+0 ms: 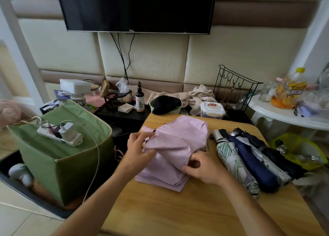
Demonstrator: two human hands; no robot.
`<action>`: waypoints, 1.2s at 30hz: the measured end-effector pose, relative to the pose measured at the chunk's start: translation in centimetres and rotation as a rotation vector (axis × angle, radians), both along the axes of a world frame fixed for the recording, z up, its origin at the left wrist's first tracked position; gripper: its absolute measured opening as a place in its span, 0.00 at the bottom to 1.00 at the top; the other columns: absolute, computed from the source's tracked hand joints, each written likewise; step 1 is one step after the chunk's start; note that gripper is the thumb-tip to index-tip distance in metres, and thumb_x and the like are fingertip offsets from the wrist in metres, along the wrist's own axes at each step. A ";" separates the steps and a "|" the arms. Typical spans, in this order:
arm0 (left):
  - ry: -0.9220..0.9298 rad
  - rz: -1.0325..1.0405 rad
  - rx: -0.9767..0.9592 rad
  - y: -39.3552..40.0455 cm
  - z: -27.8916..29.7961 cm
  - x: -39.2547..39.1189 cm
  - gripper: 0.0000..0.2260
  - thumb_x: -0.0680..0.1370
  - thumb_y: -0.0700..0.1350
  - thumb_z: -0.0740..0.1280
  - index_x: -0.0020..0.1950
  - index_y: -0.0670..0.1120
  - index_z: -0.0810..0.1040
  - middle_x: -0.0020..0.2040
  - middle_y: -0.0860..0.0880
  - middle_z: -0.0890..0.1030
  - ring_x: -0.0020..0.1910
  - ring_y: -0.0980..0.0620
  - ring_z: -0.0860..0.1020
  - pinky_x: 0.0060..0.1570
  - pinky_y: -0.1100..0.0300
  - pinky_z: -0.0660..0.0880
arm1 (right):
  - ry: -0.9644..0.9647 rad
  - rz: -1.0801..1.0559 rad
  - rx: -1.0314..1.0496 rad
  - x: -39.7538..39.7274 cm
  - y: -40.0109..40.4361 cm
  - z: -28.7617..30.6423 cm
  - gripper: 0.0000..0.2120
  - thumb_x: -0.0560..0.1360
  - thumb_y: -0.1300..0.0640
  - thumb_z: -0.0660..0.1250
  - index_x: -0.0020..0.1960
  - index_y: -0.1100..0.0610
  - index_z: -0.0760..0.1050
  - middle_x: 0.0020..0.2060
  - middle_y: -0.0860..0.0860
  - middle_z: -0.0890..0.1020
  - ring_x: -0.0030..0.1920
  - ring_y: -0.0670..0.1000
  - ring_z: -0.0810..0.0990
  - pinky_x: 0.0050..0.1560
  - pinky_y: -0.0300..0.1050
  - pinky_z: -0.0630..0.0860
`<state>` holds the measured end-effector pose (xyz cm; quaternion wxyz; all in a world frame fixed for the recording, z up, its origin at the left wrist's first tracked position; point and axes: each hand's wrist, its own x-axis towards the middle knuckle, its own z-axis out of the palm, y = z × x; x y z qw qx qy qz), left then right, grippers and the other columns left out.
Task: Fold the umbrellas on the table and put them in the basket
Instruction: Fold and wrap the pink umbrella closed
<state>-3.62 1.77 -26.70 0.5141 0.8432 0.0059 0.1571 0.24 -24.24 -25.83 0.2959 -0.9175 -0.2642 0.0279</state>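
While the left hand (138, 149) pinched a fold of the pink umbrella (175, 146) at its left edge, the right hand (203, 168) gripped the cloth lower down, fingers curled into it. The umbrella lay loose and half bundled on the wooden table (178, 214). Just to its right lay four closed umbrellas (249, 161) side by side. The green basket (71, 164) stood left of the table, a power strip (60, 134) resting across its top.

Power strip (59, 134) atop green basket (74, 162) opening.
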 end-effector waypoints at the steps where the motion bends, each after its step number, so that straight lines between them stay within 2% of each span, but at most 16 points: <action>1: -0.014 -0.039 0.054 0.1 0.4 -0.2 0.16 0.74 0.45 0.71 0.56 0.64 0.81 0.59 0.61 0.68 0.64 0.56 0.70 0.61 0.60 0.72 | -0.015 0.003 -0.008 0.0 0.0 0.0 0.22 0.66 0.31 0.69 0.39 0.50 0.80 0.40 0.44 0.80 0.41 0.42 0.77 0.42 0.46 0.74; 3: -0.068 -0.065 0.033 0.2 0.9 -0.5 0.11 0.77 0.43 0.72 0.49 0.61 0.86 0.55 0.61 0.74 0.61 0.57 0.73 0.60 0.62 0.73 | -0.018 0.005 0.031 0.0 0.1 -0.1 0.25 0.66 0.28 0.67 0.38 0.51 0.79 0.38 0.45 0.80 0.39 0.43 0.78 0.41 0.47 0.73; 6: -0.137 0.011 -0.059 0.3 1.7 -0.8 0.11 0.80 0.44 0.71 0.48 0.61 0.86 0.51 0.59 0.80 0.53 0.56 0.80 0.54 0.58 0.77 | -0.066 -0.051 0.141 -0.1 0.1 -0.1 0.22 0.67 0.30 0.68 0.39 0.50 0.78 0.41 0.43 0.80 0.42 0.43 0.79 0.44 0.48 0.77; 8: -0.157 0.088 -0.082 0.7 1.8 -0.7 0.09 0.81 0.45 0.70 0.50 0.59 0.85 0.50 0.54 0.82 0.50 0.55 0.81 0.51 0.56 0.79 | -0.145 -0.065 0.173 0.0 0.0 0.0 0.19 0.69 0.35 0.70 0.39 0.51 0.76 0.41 0.43 0.79 0.43 0.43 0.77 0.43 0.46 0.75; 10: -0.136 0.129 -0.152 0.8 1.8 -0.7 0.07 0.81 0.45 0.70 0.54 0.56 0.84 0.47 0.51 0.83 0.47 0.54 0.82 0.47 0.56 0.79 | -0.231 -0.047 0.188 -0.2 -0.2 0.4 0.16 0.71 0.43 0.74 0.37 0.52 0.72 0.39 0.45 0.76 0.40 0.44 0.75 0.39 0.40 0.70; 12: -0.068 0.127 -0.300 0.5 2.1 -0.9 0.08 0.80 0.47 0.72 0.59 0.53 0.81 0.46 0.49 0.83 0.46 0.53 0.82 0.49 0.54 0.80 | -0.269 -0.034 0.208 -0.4 -0.4 0.7 0.14 0.72 0.51 0.76 0.37 0.51 0.71 0.37 0.45 0.75 0.39 0.46 0.75 0.38 0.37 0.68; 15: -0.017 0.134 -0.447 0.2 2.4 -1.1 0.12 0.78 0.47 0.74 0.60 0.49 0.78 0.46 0.48 0.85 0.50 0.47 0.84 0.55 0.50 0.80 | -0.225 -0.060 0.242 -0.8 -0.4 0.9 0.13 0.72 0.52 0.77 0.39 0.51 0.73 0.38 0.46 0.78 0.41 0.46 0.76 0.41 0.37 0.70; 17: -0.053 0.145 -0.444 0.4 2.7 -1.2 0.11 0.78 0.44 0.75 0.59 0.49 0.78 0.44 0.49 0.86 0.49 0.48 0.84 0.55 0.50 0.80 | -0.107 -0.088 0.330 -1.3 -0.2 1.3 0.10 0.75 0.51 0.76 0.41 0.52 0.76 0.38 0.46 0.82 0.41 0.45 0.79 0.41 0.38 0.73; 19: -0.088 0.154 -0.407 0.7 3.0 -1.2 0.11 0.78 0.44 0.74 0.59 0.50 0.78 0.45 0.50 0.86 0.48 0.50 0.85 0.55 0.50 0.81 | -0.013 -0.145 0.456 -1.7 0.1 1.7 0.08 0.78 0.51 0.74 0.44 0.53 0.80 0.38 0.41 0.84 0.40 0.41 0.80 0.40 0.32 0.72; 22: -0.113 0.206 -0.294 1.0 3.0 -1.1 0.11 0.78 0.45 0.74 0.58 0.53 0.78 0.45 0.53 0.86 0.47 0.54 0.85 0.54 0.49 0.81 | -0.049 -0.236 0.560 -1.6 0.4 1.7 0.04 0.77 0.50 0.74 0.48 0.49 0.83 0.41 0.39 0.85 0.43 0.39 0.82 0.42 0.31 0.74; 24: -0.119 0.244 -0.248 0.9 3.0 -1.1 0.11 0.78 0.45 0.74 0.58 0.53 0.78 0.44 0.54 0.86 0.46 0.57 0.84 0.53 0.50 0.81 | -0.064 -0.253 0.582 -1.5 0.6 1.6 0.03 0.77 0.52 0.75 0.44 0.48 0.84 0.40 0.42 0.85 0.42 0.43 0.82 0.42 0.36 0.76; 26: -0.148 0.252 -0.231 0.8 3.0 -1.2 0.11 0.78 0.44 0.74 0.58 0.52 0.77 0.44 0.55 0.86 0.47 0.58 0.84 0.54 0.51 0.81 | -0.103 -0.261 0.579 -1.5 0.6 1.6 0.06 0.77 0.55 0.75 0.41 0.49 0.83 0.37 0.43 0.85 0.40 0.44 0.82 0.41 0.40 0.77; 29: -0.252 0.211 -0.146 0.8 3.6 -1.4 0.11 0.80 0.39 0.71 0.59 0.50 0.76 0.45 0.55 0.84 0.47 0.58 0.83 0.52 0.58 0.80 | -0.189 -0.251 0.613 -1.7 0.6 2.2 0.07 0.77 0.57 0.75 0.40 0.50 0.82 0.37 0.43 0.84 0.40 0.45 0.82 0.41 0.37 0.76; 31: -0.293 0.145 -0.136 0.8 4.0 -1.5 0.12 0.80 0.37 0.69 0.60 0.50 0.76 0.46 0.52 0.84 0.49 0.54 0.83 0.52 0.58 0.79 | -0.189 -0.243 0.622 -1.7 0.6 2.3 0.06 0.77 0.57 0.75 0.41 0.50 0.82 0.38 0.43 0.84 0.41 0.46 0.82 0.42 0.37 0.77; 34: -0.191 -0.001 -0.389 1.5 4.3 -1.6 0.16 0.80 0.37 0.69 0.66 0.49 0.74 0.51 0.43 0.84 0.54 0.47 0.83 0.59 0.51 0.77 | -0.066 -0.220 0.705 -1.7 0.6 2.1 0.06 0.77 0.59 0.75 0.42 0.52 0.82 0.39 0.45 0.84 0.41 0.44 0.81 0.43 0.39 0.77; 36: -0.072 -0.094 -0.444 1.8 4.1 -1.5 0.20 0.79 0.36 0.70 0.69 0.50 0.72 0.52 0.43 0.84 0.55 0.47 0.82 0.64 0.46 0.76 | 0.031 -0.220 0.810 -1.8 0.7 2.0 0.04 0.77 0.59 0.74 0.43 0.54 0.83 0.38 0.50 0.84 0.40 0.46 0.80 0.44 0.40 0.76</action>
